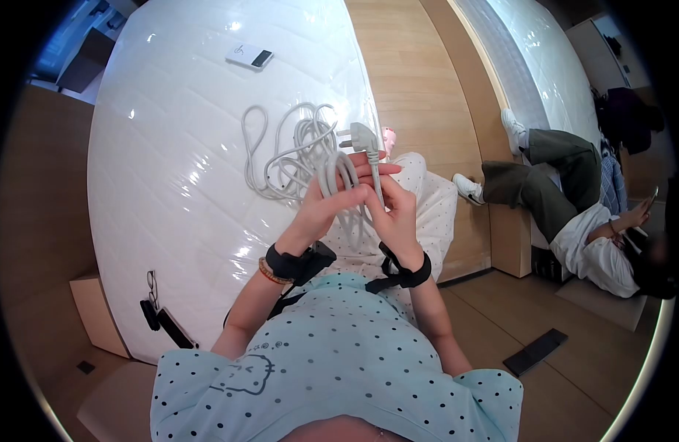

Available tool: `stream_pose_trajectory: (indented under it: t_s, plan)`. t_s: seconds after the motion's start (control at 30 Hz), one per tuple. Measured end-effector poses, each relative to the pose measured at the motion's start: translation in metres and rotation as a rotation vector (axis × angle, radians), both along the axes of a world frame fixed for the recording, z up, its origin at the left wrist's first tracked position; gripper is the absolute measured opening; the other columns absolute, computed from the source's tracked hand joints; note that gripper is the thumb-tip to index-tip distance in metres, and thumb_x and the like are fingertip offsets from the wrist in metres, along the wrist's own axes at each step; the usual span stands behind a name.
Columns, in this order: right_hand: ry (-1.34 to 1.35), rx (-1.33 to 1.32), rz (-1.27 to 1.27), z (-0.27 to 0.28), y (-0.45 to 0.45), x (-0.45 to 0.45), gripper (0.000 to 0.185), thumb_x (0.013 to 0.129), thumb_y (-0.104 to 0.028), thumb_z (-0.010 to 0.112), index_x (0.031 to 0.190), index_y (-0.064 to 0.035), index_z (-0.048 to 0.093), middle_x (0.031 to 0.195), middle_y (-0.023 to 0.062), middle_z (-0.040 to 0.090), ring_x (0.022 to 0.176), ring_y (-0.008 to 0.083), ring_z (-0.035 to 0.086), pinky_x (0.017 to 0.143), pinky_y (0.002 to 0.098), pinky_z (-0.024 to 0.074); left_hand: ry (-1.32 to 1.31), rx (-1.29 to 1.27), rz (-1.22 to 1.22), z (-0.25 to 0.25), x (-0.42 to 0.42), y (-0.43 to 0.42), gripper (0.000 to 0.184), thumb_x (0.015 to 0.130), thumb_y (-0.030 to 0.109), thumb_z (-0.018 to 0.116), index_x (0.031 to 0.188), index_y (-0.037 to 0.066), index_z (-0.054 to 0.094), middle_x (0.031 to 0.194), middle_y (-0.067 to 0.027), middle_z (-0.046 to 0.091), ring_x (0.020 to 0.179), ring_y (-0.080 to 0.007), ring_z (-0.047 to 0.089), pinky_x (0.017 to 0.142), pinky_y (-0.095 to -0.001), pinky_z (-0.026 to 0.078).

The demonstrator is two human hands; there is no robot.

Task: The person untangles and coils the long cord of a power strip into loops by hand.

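A grey-white power cord is gathered between my two hands, its three-pin plug [364,138] standing above my fingers. My left hand [319,211] is closed around several loops of the cord [328,175]. Close beside it, my right hand [395,215] pinches the cord a little below the plug, and the fingertips of both hands meet or overlap. The rest of the cord lies in a loose tangle [280,158] on the plastic-wrapped mattress [184,191], just beyond my left hand. Black straps circle both wrists.
A white device with a dark panel [249,56] lies farther up the mattress. Glasses [153,286] and black items [175,328] rest near its lower left edge. Something pink [389,140] sits behind the plug. At right, another person [575,214] sits holding a phone. A dark slab [535,351] lies on the floor.
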State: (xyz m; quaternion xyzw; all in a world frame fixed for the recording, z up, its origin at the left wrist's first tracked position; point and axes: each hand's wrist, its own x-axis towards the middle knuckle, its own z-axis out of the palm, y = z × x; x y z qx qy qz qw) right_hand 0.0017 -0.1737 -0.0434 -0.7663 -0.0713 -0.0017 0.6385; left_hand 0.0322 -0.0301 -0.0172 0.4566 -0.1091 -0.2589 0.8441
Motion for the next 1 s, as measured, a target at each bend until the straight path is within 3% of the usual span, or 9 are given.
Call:
stream_pose_trajectory:
  t_s: [0.13, 0.23, 0.33, 0.53, 0.63, 0.73, 0.93, 1.0]
  plan:
    - [-0.045, 0.237, -0.192, 0.000, 0.017, -0.001, 0.014, 0.088, -0.005, 0.053, 0.097, 0.0022, 0.061, 0.083, 0.0114, 0.064, 0.067, 0.0143, 0.062, 0.057, 0.0248, 0.0472, 0.112, 0.031, 0.146, 0.001, 0.000, 0.001, 0.063, 0.077, 0.025, 0.061, 0.128, -0.004, 0.037, 0.125, -0.0232, 0.049, 0.109, -0.0265, 0.054, 0.091, -0.0342, 0.044]
    - [-0.070, 0.326, -0.212, 0.011, 0.015, 0.000, 0.015, 0.087, -0.005, 0.054, 0.098, 0.0034, 0.061, 0.091, 0.0140, 0.063, 0.073, 0.0171, 0.063, 0.060, 0.0273, 0.0487, 0.126, 0.029, 0.284, 0.001, -0.001, 0.002, 0.053, 0.080, 0.022, 0.059, 0.123, -0.004, 0.042, 0.123, -0.0227, 0.051, 0.110, -0.0265, 0.053, 0.092, -0.0350, 0.043]
    - [-0.322, -0.043, -0.059, 0.014, 0.004, 0.005, 0.019, 0.085, -0.005, 0.057, 0.101, 0.0037, 0.060, 0.097, 0.0147, 0.061, 0.081, 0.0217, 0.063, 0.066, 0.0293, 0.0503, 0.025, -0.075, 0.198, 0.000, 0.001, 0.000, 0.044, 0.081, 0.017, 0.058, 0.119, -0.002, 0.045, 0.119, -0.0220, 0.053, 0.111, -0.0265, 0.053, 0.092, -0.0353, 0.043]
    - [-0.353, -0.208, -0.009, 0.004, 0.014, 0.002, 0.031, 0.078, -0.009, 0.065, 0.107, 0.0020, 0.058, 0.098, 0.0153, 0.061, 0.081, 0.0293, 0.061, 0.070, 0.0333, 0.0496, 0.031, 0.093, 0.279, -0.002, 0.001, 0.003, 0.039, 0.079, 0.012, 0.059, 0.114, -0.002, 0.047, 0.113, -0.0199, 0.055, 0.102, -0.0251, 0.055, 0.092, -0.0371, 0.043]
    - [-0.124, -0.025, -0.013, 0.016, 0.020, -0.001, 0.040, 0.077, -0.014, 0.068, 0.112, 0.0002, 0.055, 0.098, 0.0158, 0.061, 0.081, 0.0295, 0.061, 0.071, 0.0342, 0.0491, 0.178, -0.006, 0.325, 0.004, 0.001, 0.006, 0.033, 0.080, 0.010, 0.057, 0.109, -0.001, 0.048, 0.105, -0.0141, 0.057, 0.099, -0.0239, 0.055, 0.095, -0.0371, 0.041]
    - [-0.026, -0.219, 0.099, -0.004, 0.008, -0.003, 0.048, 0.076, -0.019, 0.070, 0.116, -0.0017, 0.051, 0.097, 0.0159, 0.061, 0.082, 0.0280, 0.061, 0.072, 0.0335, 0.0482, 0.103, -0.134, 0.456, -0.007, 0.009, 0.015, 0.027, 0.081, 0.011, 0.054, 0.106, 0.001, 0.049, 0.096, -0.0086, 0.056, 0.103, -0.0231, 0.052, 0.097, -0.0380, 0.038]
    - [0.131, -0.069, 0.312, -0.007, -0.004, 0.002, 0.046, 0.074, -0.022, 0.072, 0.110, -0.0015, 0.051, 0.091, 0.0150, 0.060, 0.081, 0.0259, 0.061, 0.071, 0.0314, 0.0463, 0.209, -0.535, 0.365, -0.004, 0.015, 0.023, 0.024, 0.085, 0.016, 0.052, 0.104, 0.003, 0.046, 0.083, -0.0013, 0.044, 0.082, -0.0119, 0.048, 0.090, -0.0310, 0.037]
    - [0.139, -0.146, 0.284, 0.002, 0.002, 0.000, 0.042, 0.073, -0.022, 0.072, 0.104, -0.0004, 0.053, 0.085, 0.0153, 0.060, 0.076, 0.0273, 0.060, 0.067, 0.0319, 0.0462, 0.253, -0.634, 0.366, -0.005, 0.017, 0.023, 0.023, 0.087, 0.019, 0.052, 0.103, 0.004, 0.045, 0.081, -0.0003, 0.042, 0.076, -0.0090, 0.047, 0.086, -0.0288, 0.038]
